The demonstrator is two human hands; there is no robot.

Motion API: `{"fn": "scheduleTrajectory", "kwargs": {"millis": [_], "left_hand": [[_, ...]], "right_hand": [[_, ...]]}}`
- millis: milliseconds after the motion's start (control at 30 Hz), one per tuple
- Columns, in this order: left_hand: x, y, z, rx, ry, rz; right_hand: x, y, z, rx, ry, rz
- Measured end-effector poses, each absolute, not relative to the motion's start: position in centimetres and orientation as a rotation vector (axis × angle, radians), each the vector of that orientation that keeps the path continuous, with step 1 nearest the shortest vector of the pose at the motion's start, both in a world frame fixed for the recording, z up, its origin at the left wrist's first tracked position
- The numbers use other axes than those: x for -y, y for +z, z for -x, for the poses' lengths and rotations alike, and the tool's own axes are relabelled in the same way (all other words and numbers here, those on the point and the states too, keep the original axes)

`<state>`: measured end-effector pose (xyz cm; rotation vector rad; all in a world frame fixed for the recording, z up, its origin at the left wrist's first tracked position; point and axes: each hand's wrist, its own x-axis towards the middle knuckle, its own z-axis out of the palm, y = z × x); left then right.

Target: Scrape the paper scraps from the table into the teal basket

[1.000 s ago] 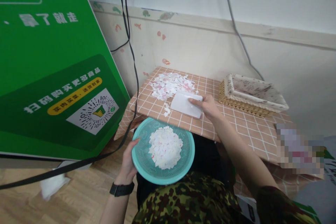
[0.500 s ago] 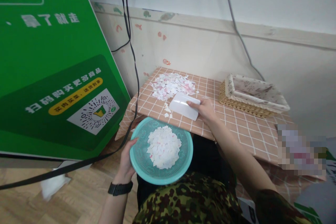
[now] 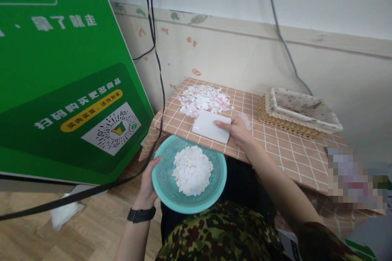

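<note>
My left hand [image 3: 148, 187] grips the left rim of a teal plastic basket [image 3: 165, 173] held just below the table's front edge; a heap of white paper scraps [image 3: 192, 170] lies in it. My right hand [image 3: 238, 129] holds a flat white scraper card [image 3: 208, 126] tilted against the tiled tabletop [image 3: 275, 147], near the front edge above the basket. Behind the card a spread pile of white and pink paper scraps [image 3: 204, 99] lies on the table.
A wicker tray with cloth lining [image 3: 298, 111] stands at the table's back right. A large green board with a QR code [image 3: 61, 77] leans at the left. Black cables [image 3: 154, 49] hang beside it. White paper [image 3: 63, 216] lies on the wooden floor.
My right hand drew the white card toward the table's front edge, and the few loose scraps in front of it are gone from the tabletop. The basket stayed under the edge.
</note>
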<state>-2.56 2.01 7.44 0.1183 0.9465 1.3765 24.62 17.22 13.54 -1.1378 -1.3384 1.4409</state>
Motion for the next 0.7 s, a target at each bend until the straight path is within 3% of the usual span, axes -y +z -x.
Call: {"fn": "scheduleTrajectory", "kwargs": {"millis": [100, 200, 700], "left_hand": [[-1.9, 7.4, 2.7, -0.94, 1.381, -0.12], [-2.0, 7.3, 3.0, -0.953, 1.389, -0.112], [-2.2, 6.6, 3.2, -0.944, 1.403, -0.051]], "right_hand": [[-19.4, 13.5, -25.8, 1.208, 1.18, 1.253], [-20.9, 13.1, -26.0, 1.201, 1.117, 1.319], [-15.1, 14.9, -21.2, 1.686, 1.592, 1.047]]}}
